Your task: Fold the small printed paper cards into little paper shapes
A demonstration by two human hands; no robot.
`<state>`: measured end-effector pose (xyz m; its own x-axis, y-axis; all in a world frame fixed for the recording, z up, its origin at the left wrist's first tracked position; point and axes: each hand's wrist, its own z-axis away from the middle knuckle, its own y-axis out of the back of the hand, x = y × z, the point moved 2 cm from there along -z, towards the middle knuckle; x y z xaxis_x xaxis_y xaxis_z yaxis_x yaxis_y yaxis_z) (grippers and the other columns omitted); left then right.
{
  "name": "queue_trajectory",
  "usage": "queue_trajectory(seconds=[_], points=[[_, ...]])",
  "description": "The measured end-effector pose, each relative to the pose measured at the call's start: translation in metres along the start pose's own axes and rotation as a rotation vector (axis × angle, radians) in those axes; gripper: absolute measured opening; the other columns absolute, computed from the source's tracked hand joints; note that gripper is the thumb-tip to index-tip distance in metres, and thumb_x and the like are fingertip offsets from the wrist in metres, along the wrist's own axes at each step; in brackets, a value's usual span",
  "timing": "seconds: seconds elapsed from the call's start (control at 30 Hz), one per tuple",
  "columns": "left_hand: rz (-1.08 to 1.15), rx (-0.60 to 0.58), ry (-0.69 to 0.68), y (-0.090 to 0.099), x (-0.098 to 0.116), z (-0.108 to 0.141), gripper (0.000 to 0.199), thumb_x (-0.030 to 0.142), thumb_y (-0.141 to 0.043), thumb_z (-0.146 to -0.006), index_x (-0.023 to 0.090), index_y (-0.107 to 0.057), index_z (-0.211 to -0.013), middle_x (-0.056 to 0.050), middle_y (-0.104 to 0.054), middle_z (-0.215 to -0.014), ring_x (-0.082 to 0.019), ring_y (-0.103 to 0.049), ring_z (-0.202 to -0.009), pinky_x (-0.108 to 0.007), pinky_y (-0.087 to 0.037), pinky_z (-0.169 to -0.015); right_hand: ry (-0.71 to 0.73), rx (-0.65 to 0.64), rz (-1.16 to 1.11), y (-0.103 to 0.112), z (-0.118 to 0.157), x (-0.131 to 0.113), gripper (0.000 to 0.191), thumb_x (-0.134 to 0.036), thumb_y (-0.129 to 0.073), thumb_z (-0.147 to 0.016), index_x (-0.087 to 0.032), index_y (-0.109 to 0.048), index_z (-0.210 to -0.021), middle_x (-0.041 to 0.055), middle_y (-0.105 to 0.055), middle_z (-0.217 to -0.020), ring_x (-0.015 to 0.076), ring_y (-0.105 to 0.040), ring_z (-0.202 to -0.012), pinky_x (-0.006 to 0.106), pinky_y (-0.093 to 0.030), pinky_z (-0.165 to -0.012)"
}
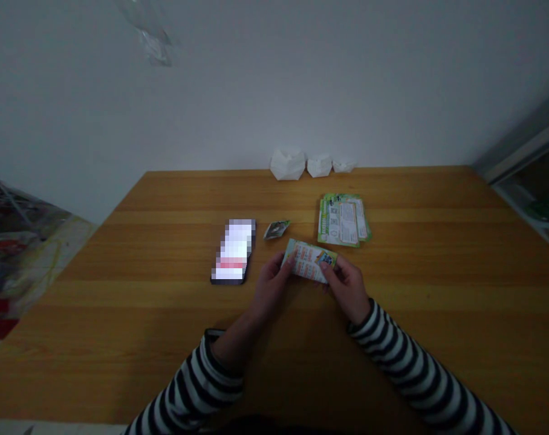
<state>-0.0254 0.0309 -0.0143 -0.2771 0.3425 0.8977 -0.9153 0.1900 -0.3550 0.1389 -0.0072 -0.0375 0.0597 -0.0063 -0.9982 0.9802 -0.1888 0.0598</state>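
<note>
Both my hands hold a small printed card (307, 258) above the table, one at each end. My left hand (273, 278) pinches its left edge, thumb on top. On the right end, over a coloured picture, lies the thumb of my right hand (344, 283); its fingers curl beneath. A small folded printed piece (277, 229) lies just beyond my left hand. Further off on the right is a stack of green-edged printed sheets (342, 220). Left of my left hand rests a phone (233, 251) with a lit, blurred screen.
Three white folded paper shapes (288, 165) stand along the back edge of the wooden table (133, 266), against the wall. A clear plastic bag (154, 45) hangs on the wall at upper left. A shelf frame (528, 151) borders the right side.
</note>
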Motion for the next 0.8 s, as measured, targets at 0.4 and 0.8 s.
queue_trajectory(seconds=[0.4,0.8], points=[[-0.073,0.036,-0.016,0.0029,-0.0025,0.0001,0.035,0.048,-0.067,-0.084,0.016,-0.069,-0.095,-0.005,-0.072,-0.090,-0.017,-0.065,-0.081,-0.028,-0.050,-0.078,-0.006,0.007,-0.074,-0.0035,0.0027,-0.0079,0.026,-0.047,-0.066,-0.085,-0.021,-0.063,-0.088,-0.0009,-0.065,-0.065,0.0141,-0.059,-0.049,0.026,-0.050,-0.041],[-0.087,0.091,-0.024,0.0009,0.0002,0.0015,0.036,0.049,-0.068,-0.082,0.015,-0.069,-0.093,-0.005,-0.071,-0.087,-0.018,-0.065,-0.079,-0.029,-0.051,-0.076,-0.010,0.025,-0.070,-0.0061,0.0038,-0.0061,0.030,-0.051,-0.062,-0.086,-0.021,-0.064,-0.093,0.0012,-0.069,-0.071,0.0169,-0.061,-0.053,0.030,-0.054,-0.046]])
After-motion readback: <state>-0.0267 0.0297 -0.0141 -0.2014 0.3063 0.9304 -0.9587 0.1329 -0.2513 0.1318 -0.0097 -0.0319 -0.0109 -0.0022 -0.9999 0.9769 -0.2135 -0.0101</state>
